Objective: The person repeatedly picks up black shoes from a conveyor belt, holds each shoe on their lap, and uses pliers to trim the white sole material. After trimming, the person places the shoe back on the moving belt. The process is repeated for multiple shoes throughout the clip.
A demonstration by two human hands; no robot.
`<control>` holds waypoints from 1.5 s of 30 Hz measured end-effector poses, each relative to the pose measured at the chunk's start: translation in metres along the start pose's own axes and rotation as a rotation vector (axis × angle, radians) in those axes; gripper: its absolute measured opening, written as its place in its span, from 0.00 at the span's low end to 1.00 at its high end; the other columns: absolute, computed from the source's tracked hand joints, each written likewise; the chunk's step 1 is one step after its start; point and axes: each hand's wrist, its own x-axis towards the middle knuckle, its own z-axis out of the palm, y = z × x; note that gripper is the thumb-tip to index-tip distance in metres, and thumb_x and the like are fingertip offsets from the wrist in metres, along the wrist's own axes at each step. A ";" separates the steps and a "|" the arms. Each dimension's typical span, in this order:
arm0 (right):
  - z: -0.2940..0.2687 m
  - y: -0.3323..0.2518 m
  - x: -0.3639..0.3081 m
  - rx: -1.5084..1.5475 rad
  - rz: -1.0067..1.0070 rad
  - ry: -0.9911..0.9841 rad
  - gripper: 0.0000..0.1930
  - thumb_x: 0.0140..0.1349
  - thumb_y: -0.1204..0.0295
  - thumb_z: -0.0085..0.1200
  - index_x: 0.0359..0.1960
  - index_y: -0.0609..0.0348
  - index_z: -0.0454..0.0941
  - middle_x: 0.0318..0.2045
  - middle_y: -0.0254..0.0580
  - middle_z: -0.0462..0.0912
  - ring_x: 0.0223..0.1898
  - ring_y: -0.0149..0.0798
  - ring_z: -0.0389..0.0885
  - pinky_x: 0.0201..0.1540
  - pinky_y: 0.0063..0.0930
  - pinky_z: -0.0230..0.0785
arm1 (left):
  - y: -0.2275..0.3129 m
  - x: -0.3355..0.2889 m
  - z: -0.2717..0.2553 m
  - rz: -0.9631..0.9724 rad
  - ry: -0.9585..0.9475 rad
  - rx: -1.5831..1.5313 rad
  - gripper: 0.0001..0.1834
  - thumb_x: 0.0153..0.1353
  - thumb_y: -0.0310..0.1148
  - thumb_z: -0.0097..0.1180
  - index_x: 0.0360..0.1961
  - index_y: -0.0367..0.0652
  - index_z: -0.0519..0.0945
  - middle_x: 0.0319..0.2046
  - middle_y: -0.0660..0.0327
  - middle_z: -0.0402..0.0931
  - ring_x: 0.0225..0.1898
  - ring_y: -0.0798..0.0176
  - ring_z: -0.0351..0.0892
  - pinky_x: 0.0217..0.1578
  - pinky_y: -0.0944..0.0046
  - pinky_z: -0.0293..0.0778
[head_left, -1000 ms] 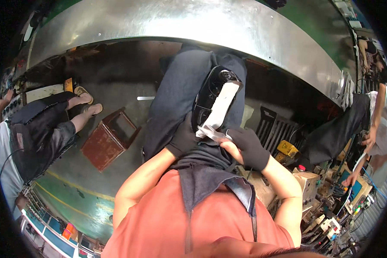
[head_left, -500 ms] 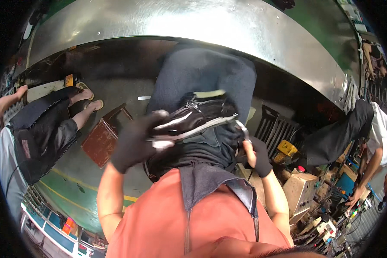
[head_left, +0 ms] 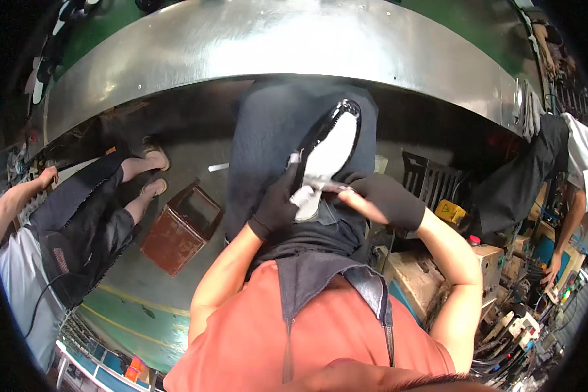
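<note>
Black, glossy material rims the shoe [head_left: 332, 149] that lies across my lap, its white underside turned up toward me, its toe aimed at the counter and leaning a little to my right. The heel end sits closest to my body. My left fingers [head_left: 302, 195], in a dark glove with paler tips, are closed on the rear half of the shoe, holding it along its left side. My right fingers [head_left: 364, 207], the thumb bare beyond the dark glove, are curled around a small silver tool [head_left: 330, 186] from the right of the shoe. Its end reaches left over the white underside toward the heel, near my left fingertips; blur there means I cannot tell whether it touches. The shoe's front half juts beyond both sets of fingers, resting over my dark trousers [head_left: 258, 137]. Ahead of my knees runs the shiny metal counter [head_left: 176, 49]. A reddish-brown stool [head_left: 174, 240] is on the floor to my left, and a black slatted crate [head_left: 431, 175] is to my right.
</note>
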 end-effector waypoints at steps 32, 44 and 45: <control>-0.009 -0.012 -0.015 -0.093 -0.050 0.287 0.20 0.66 0.56 0.51 0.24 0.62 0.75 0.21 0.54 0.75 0.23 0.52 0.77 0.28 0.42 0.67 | 0.030 0.044 0.012 -0.441 0.023 -0.946 0.40 0.67 0.65 0.29 0.63 0.40 0.66 0.55 0.56 0.74 0.52 0.59 0.75 0.55 0.61 0.69; -0.027 0.035 -0.012 -0.367 -0.053 0.073 0.24 0.64 0.48 0.46 0.27 0.58 0.78 0.26 0.51 0.78 0.26 0.56 0.78 0.30 0.45 0.69 | -0.014 0.054 0.022 0.212 0.449 0.174 0.29 0.62 0.38 0.56 0.60 0.33 0.66 0.56 0.43 0.68 0.58 0.43 0.68 0.60 0.54 0.62; -0.032 0.016 -0.013 -0.384 -0.042 0.046 0.24 0.64 0.49 0.47 0.27 0.59 0.78 0.26 0.51 0.79 0.27 0.57 0.78 0.31 0.45 0.70 | -0.018 0.054 0.018 0.168 0.457 0.134 0.30 0.60 0.37 0.58 0.60 0.33 0.66 0.55 0.44 0.69 0.58 0.44 0.69 0.60 0.55 0.62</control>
